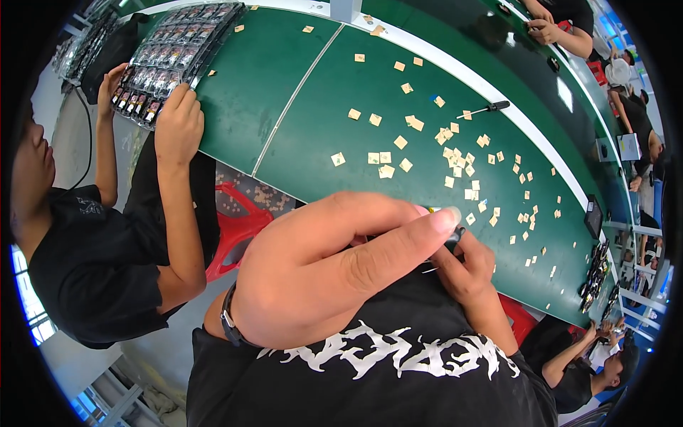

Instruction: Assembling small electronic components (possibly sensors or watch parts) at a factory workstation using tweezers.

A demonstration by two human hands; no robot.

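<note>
My left hand (pixel 338 267), with a dark band on its wrist, is large in the middle of the view, thumb and forefinger pinched together. A speck of yellow shows at its fingertips; what it pinches is mostly hidden. Just beyond the thumb tip is a small, shiny dark piece (pixel 455 238). My right hand (pixel 466 265) has its fingers curled around that piece from the right, its kind too covered to make out. Both hands meet in front of my black shirt, above the table's near edge. Many small cream squares (pixel 455 160) lie scattered on the green tabletop (pixel 284 64) beyond.
A screwdriver (pixel 487 109) lies near the far white rail. At left a co-worker's hands (pixel 179 124) hold a stack of clear trays (pixel 174 57) with small parts. A red stool (pixel 238 224) stands below the table edge. Dark pieces (pixel 596 277) are heaped at the right end.
</note>
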